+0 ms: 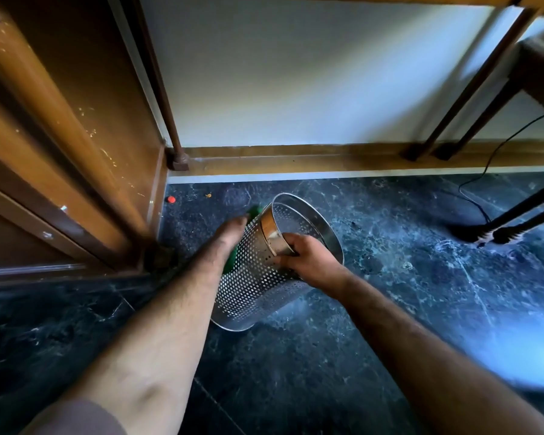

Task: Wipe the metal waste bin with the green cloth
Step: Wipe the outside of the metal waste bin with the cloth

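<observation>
While dark marble floor (405,277) spreads under and around both hands, a white wall (296,73) with a brown skirting rises beyond them, and a wooden door (60,120) stands off to the left of the left arm. To the right of the right hand, well apart, dark table legs (471,89) come down and a black cable (484,164) trails across the floor. Between the hands sits the bin (258,271), a perforated metal cylinder tilted over, its open mouth pointing away and to the right, its base resting on the floor nearer the person. The left arm reaches straight out, the left hand (230,233) laid flat against the bin's left side, palm pressing the cloth (233,262) to the metal; green shows beyond the fingertips and under the wrist. The right arm comes in bent, the right hand (308,259) curled over the rim's near edge, thumb outside, fingers closed on the smooth band. Beyond the left hand, near the door, a small red object (170,199) lies on the floor.
</observation>
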`<state>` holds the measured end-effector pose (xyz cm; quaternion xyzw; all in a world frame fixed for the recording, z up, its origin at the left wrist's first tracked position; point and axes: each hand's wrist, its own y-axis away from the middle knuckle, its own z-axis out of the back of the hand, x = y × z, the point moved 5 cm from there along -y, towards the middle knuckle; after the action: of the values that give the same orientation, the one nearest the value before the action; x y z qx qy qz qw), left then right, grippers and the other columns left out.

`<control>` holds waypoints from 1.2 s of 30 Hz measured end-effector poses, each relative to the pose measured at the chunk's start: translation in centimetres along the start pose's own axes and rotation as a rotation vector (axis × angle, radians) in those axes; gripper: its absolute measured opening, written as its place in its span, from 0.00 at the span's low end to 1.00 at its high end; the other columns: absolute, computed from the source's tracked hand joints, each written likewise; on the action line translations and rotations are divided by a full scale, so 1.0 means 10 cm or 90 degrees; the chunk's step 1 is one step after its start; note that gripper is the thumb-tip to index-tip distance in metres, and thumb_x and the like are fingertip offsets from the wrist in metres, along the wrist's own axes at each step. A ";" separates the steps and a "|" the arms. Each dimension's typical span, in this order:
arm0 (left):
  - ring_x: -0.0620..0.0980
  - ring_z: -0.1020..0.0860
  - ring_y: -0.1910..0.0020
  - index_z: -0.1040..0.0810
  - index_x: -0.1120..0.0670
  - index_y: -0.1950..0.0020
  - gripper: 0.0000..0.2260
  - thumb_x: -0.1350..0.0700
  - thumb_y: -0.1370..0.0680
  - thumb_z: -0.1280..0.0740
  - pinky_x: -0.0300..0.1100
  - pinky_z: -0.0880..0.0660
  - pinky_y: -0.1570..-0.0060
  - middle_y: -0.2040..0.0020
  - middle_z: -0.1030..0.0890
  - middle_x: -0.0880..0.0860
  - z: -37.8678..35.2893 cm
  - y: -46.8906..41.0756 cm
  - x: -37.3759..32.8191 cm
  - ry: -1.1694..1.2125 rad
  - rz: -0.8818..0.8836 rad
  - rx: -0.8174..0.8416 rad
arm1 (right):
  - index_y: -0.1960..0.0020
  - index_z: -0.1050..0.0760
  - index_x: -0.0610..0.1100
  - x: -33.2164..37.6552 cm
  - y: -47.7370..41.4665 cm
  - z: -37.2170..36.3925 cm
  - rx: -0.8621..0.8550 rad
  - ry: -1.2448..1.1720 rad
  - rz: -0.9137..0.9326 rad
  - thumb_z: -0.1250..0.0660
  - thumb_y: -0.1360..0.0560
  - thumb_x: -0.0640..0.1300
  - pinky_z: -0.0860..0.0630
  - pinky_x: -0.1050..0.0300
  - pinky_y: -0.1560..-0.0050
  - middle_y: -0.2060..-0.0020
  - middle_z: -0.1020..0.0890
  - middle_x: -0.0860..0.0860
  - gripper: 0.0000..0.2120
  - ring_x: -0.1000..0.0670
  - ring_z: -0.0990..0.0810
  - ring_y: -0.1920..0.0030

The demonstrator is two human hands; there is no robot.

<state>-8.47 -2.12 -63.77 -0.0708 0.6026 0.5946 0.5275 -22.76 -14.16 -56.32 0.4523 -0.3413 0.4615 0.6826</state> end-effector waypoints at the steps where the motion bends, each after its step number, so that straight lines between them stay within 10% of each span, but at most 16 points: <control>1: 0.57 0.18 0.43 0.21 0.55 0.33 0.33 0.31 0.27 0.35 0.49 0.23 0.39 0.36 0.18 0.57 -0.05 0.03 -0.14 0.054 -0.020 0.024 | 0.45 0.18 0.43 0.03 -0.01 0.00 0.004 0.031 0.003 0.26 0.27 0.38 0.17 0.43 0.47 0.52 0.12 0.43 0.11 0.42 0.14 0.51; 9: 0.50 0.18 0.46 0.22 0.46 0.34 0.24 0.37 0.26 0.35 0.41 0.23 0.46 0.42 0.16 0.48 -0.08 0.43 -0.81 -0.031 -0.334 -0.191 | 0.55 0.21 0.49 0.13 -0.11 0.06 -0.021 0.226 0.034 0.25 0.27 0.45 0.29 0.58 0.63 0.63 0.18 0.53 0.06 0.52 0.22 0.62; 17: 0.52 0.18 0.47 0.22 0.48 0.35 0.18 0.42 0.21 0.34 0.47 0.20 0.49 0.40 0.17 0.55 0.32 0.42 -0.15 0.378 -0.159 -0.234 | 0.45 0.23 0.48 0.09 -0.29 -0.01 0.030 0.439 0.038 0.31 0.24 0.46 0.20 0.48 0.50 0.49 0.15 0.44 0.08 0.41 0.18 0.50; 22: 0.57 0.18 0.42 0.19 0.48 0.44 0.11 0.44 0.21 0.34 0.57 0.23 0.37 0.41 0.16 0.57 0.36 0.52 0.07 0.446 -0.115 -0.275 | 0.43 0.24 0.47 0.00 -0.25 -0.07 0.042 0.533 0.026 0.37 0.23 0.43 0.24 0.51 0.57 0.49 0.16 0.42 0.10 0.39 0.18 0.53; 31: 0.55 0.16 0.49 0.19 0.47 0.54 0.12 0.40 0.23 0.33 0.53 0.19 0.45 0.48 0.14 0.54 0.29 0.53 0.04 0.484 -0.076 -0.255 | 0.38 0.24 0.45 -0.02 -0.27 -0.20 0.079 0.573 0.027 0.38 0.23 0.39 0.23 0.51 0.53 0.44 0.17 0.40 0.14 0.38 0.17 0.48; 36: 0.57 0.17 0.45 0.19 0.53 0.39 0.20 0.39 0.22 0.35 0.55 0.21 0.40 0.42 0.16 0.56 0.37 0.65 -0.08 0.499 -0.063 -0.277 | 0.41 0.27 0.46 0.37 -0.14 0.00 -0.002 0.493 0.148 0.33 0.29 0.59 0.18 0.49 0.51 0.47 0.18 0.49 0.23 0.47 0.19 0.50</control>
<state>-10.77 2.21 -58.08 -0.4287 0.6135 0.6101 0.2601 -20.23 -13.15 -53.48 0.2022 -0.1088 0.6715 0.7045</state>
